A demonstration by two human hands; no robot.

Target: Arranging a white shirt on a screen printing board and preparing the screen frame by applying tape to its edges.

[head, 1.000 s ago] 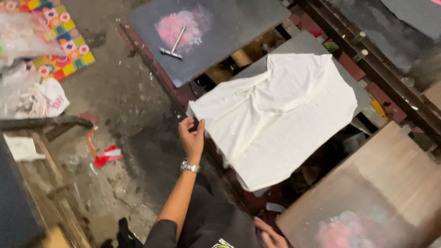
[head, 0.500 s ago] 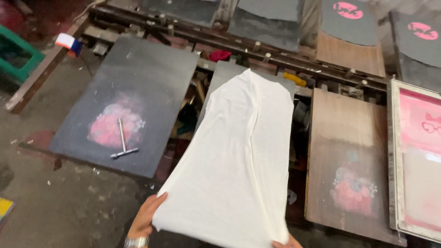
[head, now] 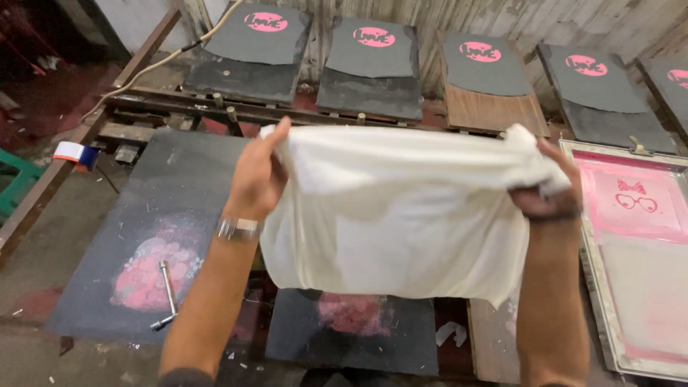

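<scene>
Holding up one white shirt (head: 401, 215) with two hands, above three dark boards and one metal tool (head: 167, 294). Left hand (head: 256, 179) and right hand (head: 550, 188) both closed tight on its top edge.

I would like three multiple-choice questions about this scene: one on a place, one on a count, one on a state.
1. Where does the metal tool lie?
A. on the left dark board
B. on the framed screen
C. on the floor

2. How many dark shirts with pink prints lie fully in view along the back?
A. two
B. four
C. seven

3. How is the white cloth?
A. flat on a board
B. held up by both hands
C. folded on the floor

Answers:
1 A, it rests on the pink stain.
2 B, four show whole.
3 B, left hand and right hand grip its top.
</scene>
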